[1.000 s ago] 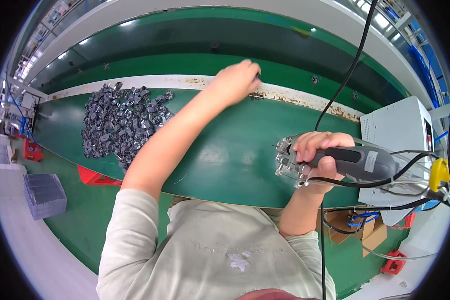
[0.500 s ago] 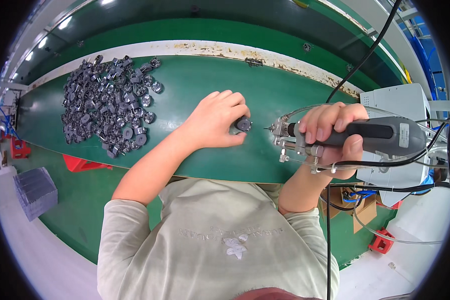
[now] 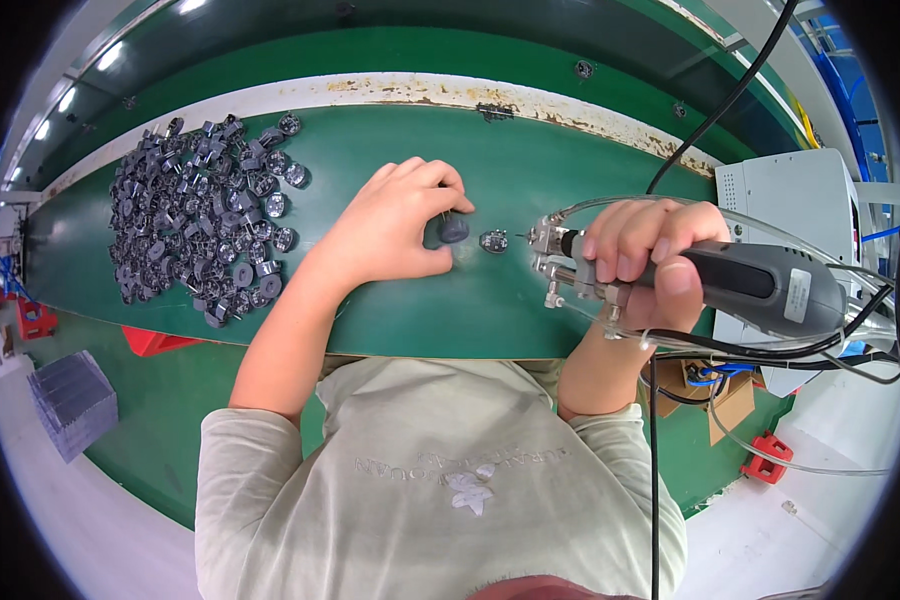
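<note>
My left hand is over the green table, fingers curled round a small dark round component. Thin metal pins show beside this piece; the exact finger contact is partly hidden. Just to its right, a second small component lies on the table with a shiny, detailed face upward. My right hand is wrapped round a grey corded power tool with a metal front fitting and clear tubes. Its thin tip points left, a short gap from the lying component.
A big heap of similar dark components covers the table's left part. At right stands a light grey machine box. A black cable runs down from above. Below are red stools and a cardboard box.
My left hand has moved left with a dark component between its fingers. A shiny-faced component now lies apart from that hand, near the tool's tip. The tool has shifted slightly left.
</note>
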`<state>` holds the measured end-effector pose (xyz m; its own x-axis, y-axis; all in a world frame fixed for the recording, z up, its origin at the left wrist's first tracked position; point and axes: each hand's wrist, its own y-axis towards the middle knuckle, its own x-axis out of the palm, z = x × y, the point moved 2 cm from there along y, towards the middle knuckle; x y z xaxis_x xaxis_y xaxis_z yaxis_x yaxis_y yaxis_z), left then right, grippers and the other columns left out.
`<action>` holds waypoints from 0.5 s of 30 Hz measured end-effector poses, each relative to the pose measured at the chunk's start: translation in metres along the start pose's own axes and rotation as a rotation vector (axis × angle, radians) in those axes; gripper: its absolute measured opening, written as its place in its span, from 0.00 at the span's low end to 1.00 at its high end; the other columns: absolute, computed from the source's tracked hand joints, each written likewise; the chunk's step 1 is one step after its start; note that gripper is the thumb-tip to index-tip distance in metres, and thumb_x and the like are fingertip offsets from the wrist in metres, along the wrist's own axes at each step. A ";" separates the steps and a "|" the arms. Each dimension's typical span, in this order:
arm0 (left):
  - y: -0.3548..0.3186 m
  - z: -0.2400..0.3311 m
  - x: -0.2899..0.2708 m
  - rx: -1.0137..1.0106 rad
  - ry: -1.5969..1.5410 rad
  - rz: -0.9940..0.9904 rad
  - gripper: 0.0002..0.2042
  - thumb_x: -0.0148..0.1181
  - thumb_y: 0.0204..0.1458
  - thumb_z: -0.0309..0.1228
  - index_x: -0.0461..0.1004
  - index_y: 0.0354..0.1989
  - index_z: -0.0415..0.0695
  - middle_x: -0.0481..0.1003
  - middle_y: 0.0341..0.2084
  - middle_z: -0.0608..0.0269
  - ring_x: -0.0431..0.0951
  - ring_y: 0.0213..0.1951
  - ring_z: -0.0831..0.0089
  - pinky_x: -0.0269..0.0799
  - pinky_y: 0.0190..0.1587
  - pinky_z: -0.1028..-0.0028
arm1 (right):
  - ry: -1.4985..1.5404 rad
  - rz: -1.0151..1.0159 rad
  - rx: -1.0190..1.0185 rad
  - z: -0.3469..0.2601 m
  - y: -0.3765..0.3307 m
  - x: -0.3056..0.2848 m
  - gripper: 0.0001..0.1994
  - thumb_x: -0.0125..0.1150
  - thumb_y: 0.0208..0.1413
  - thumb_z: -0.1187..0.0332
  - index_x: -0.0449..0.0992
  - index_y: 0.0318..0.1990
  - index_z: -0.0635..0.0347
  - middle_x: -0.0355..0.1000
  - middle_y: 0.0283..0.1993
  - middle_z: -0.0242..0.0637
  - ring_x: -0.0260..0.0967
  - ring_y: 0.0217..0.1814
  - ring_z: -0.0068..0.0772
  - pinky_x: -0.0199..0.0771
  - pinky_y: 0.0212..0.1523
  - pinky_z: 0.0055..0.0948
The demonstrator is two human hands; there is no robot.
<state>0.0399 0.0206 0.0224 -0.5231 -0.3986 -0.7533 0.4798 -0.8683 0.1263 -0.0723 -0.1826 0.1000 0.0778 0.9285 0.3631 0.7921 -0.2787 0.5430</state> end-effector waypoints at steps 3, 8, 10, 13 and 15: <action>0.002 0.007 0.004 0.009 -0.088 0.091 0.20 0.71 0.37 0.34 0.81 0.42 0.44 0.74 0.46 0.62 0.72 0.51 0.60 0.64 0.58 0.63 | 0.004 -0.022 -0.016 0.006 -0.002 0.004 0.14 0.72 0.52 0.73 0.66 0.32 0.58 0.68 0.21 0.34 0.67 0.20 0.28 0.76 0.26 0.35; 0.005 0.008 0.026 0.090 -0.021 0.102 0.18 0.74 0.38 0.35 0.81 0.40 0.45 0.74 0.43 0.65 0.72 0.50 0.62 0.62 0.57 0.63 | 0.013 -0.063 -0.030 0.015 -0.003 0.001 0.14 0.69 0.53 0.77 0.65 0.34 0.59 0.69 0.22 0.34 0.67 0.21 0.26 0.77 0.27 0.33; 0.005 0.007 0.027 0.086 -0.013 0.092 0.17 0.74 0.39 0.34 0.81 0.39 0.46 0.74 0.42 0.66 0.72 0.49 0.63 0.62 0.57 0.63 | 0.016 -0.056 -0.028 0.018 -0.003 0.004 0.14 0.69 0.53 0.77 0.65 0.34 0.60 0.69 0.23 0.34 0.67 0.22 0.25 0.77 0.28 0.33; 0.005 0.006 0.029 0.089 -0.011 0.099 0.15 0.73 0.41 0.34 0.81 0.38 0.46 0.74 0.42 0.67 0.72 0.49 0.63 0.62 0.56 0.63 | -0.005 -0.082 -0.036 0.019 -0.003 0.003 0.14 0.69 0.53 0.77 0.65 0.34 0.60 0.69 0.23 0.34 0.67 0.23 0.25 0.77 0.28 0.33; 0.005 0.005 0.031 0.099 -0.001 0.100 0.14 0.73 0.42 0.34 0.81 0.38 0.47 0.74 0.42 0.67 0.72 0.49 0.64 0.62 0.56 0.63 | -0.009 -0.101 -0.038 0.020 -0.003 0.003 0.14 0.69 0.53 0.78 0.65 0.34 0.60 0.69 0.23 0.34 0.67 0.23 0.25 0.77 0.29 0.32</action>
<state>0.0227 0.0022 0.0034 -0.4770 -0.4850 -0.7330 0.4582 -0.8489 0.2635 -0.0625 -0.1736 0.0845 0.0043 0.9545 0.2982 0.7724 -0.1926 0.6052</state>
